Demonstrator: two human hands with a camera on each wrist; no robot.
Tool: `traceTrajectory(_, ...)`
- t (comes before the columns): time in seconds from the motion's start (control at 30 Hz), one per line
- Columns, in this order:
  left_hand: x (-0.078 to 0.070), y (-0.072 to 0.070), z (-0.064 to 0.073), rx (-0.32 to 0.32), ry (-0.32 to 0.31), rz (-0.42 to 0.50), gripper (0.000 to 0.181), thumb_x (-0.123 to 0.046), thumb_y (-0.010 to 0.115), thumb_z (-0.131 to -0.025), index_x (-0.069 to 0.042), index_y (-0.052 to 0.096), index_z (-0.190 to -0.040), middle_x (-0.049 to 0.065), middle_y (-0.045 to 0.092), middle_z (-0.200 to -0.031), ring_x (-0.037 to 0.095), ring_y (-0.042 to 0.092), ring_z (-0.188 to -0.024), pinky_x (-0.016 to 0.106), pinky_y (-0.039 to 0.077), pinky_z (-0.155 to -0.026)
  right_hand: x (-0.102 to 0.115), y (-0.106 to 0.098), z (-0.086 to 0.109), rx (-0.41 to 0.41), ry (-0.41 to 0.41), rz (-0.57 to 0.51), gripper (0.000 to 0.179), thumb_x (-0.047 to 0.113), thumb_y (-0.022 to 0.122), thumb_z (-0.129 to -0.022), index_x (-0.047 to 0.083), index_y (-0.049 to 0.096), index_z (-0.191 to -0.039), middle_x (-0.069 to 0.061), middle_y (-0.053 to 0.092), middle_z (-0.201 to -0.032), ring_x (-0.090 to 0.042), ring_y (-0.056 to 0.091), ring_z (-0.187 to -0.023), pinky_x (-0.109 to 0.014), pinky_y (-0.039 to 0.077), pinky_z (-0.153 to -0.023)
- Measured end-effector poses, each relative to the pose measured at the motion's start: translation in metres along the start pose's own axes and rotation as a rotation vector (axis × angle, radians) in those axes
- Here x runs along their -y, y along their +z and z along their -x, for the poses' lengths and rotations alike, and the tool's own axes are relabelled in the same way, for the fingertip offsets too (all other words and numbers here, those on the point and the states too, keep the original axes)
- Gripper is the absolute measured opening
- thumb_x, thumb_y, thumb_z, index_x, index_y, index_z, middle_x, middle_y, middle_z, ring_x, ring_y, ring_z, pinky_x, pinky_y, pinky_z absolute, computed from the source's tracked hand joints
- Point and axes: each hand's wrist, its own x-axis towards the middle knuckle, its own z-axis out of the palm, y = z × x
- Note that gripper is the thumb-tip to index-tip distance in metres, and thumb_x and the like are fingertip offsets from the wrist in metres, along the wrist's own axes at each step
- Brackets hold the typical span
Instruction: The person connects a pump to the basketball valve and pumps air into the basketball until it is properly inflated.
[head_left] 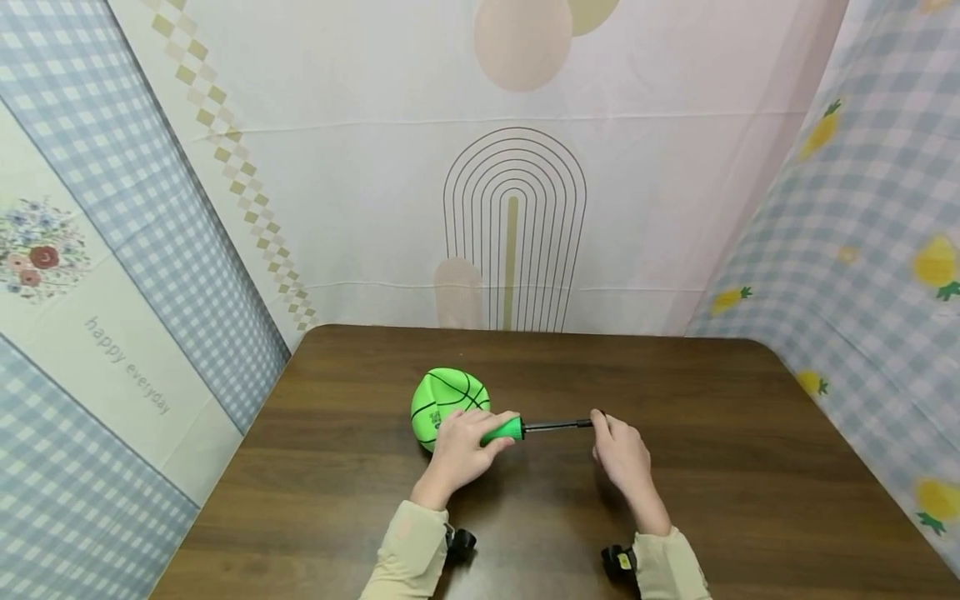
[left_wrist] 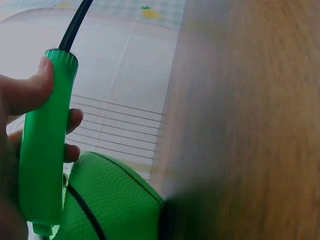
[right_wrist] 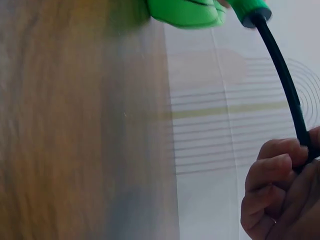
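A small hand pump with a green barrel [head_left: 510, 430] lies level between the two hands, over the middle of the table. My left hand [head_left: 461, 446] grips the barrel, thumb along its upper end in the left wrist view and fingers curled behind. From the barrel a thin dark rod [head_left: 558, 426] runs right to my right hand [head_left: 622, 454], which pinches its far end between thumb and curled fingers. Just behind the left hand sits a dented green ball [head_left: 429, 407] with black lines, partly covered by that hand. A small nozzle [left_wrist: 42, 230] sticks out of the barrel's other end.
The brown wooden table [head_left: 337, 500] carries the ball. A white patterned cloth [head_left: 360, 208] hangs behind its far edge, with checked cloths [head_left: 862, 225] at both sides. Each wrist wears a black camera [head_left: 461, 543] near the sleeve.
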Motion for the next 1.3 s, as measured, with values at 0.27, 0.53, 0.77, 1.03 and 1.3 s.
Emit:
traceTrajectory(0.27,-0.008,0.007,-0.001,-0.044,0.039,-0.059,0.037,-0.035,0.079,-0.076,-0.024,0.074,-0.111,-0.007,0.07,-0.08,0.01,0.062,-0.074,0.03,0.045,-0.072,0.014,0.029,0.01,-0.02,-0.081,0.062,0.052,0.035,0.031,-0.104,-0.004,0.064,-0.115,-0.024,0.07,-0.101,-0.041,0.067,-0.094,-0.055,0.05,-0.078)
traceTrajectory(0.53,-0.016,0.01,-0.005,-0.048,0.063,-0.063,0.036,-0.037,0.078,-0.077,-0.024,0.074,-0.11,-0.008,0.068,-0.079,0.01,0.061,-0.071,0.03,0.044,-0.071,0.034,0.05,0.019,-0.025,-0.122,0.073,0.047,0.034,0.036,-0.104,-0.004,0.065,-0.104,-0.023,0.069,-0.084,-0.039,0.068,-0.08,-0.049,0.049,-0.061)
traceTrajectory(0.77,-0.015,0.01,-0.002,-0.055,0.062,-0.015,0.035,-0.038,0.076,-0.079,-0.025,0.073,-0.112,-0.009,0.069,-0.081,0.008,0.061,-0.072,0.03,0.045,-0.071,0.034,0.049,0.02,0.018,-0.138,0.014,0.045,0.038,0.036,-0.104,0.004,0.061,-0.087,-0.008,0.055,-0.066,-0.023,0.058,-0.063,-0.036,0.041,-0.054)
traceTrajectory(1.03,-0.009,0.007,-0.005,-0.044,0.082,0.058,0.038,-0.034,0.075,-0.081,-0.023,0.071,-0.118,-0.009,0.072,-0.088,0.006,0.062,-0.078,0.027,0.042,-0.069,0.031,0.035,0.014,-0.049,-0.215,0.04,0.046,0.041,0.044,-0.102,0.014,0.046,-0.064,0.004,0.034,-0.054,-0.011,0.032,-0.047,-0.025,0.026,-0.048)
traceTrajectory(1.3,0.002,0.003,-0.004,-0.041,0.04,0.04,0.039,-0.031,0.077,-0.079,-0.025,0.071,-0.117,-0.009,0.073,-0.089,0.008,0.066,-0.084,0.032,0.048,-0.077,0.011,0.015,0.0,-0.132,-0.128,0.003,0.049,0.038,0.045,-0.101,0.015,0.038,-0.058,0.003,0.032,-0.052,-0.014,0.031,-0.049,-0.029,0.025,-0.051)
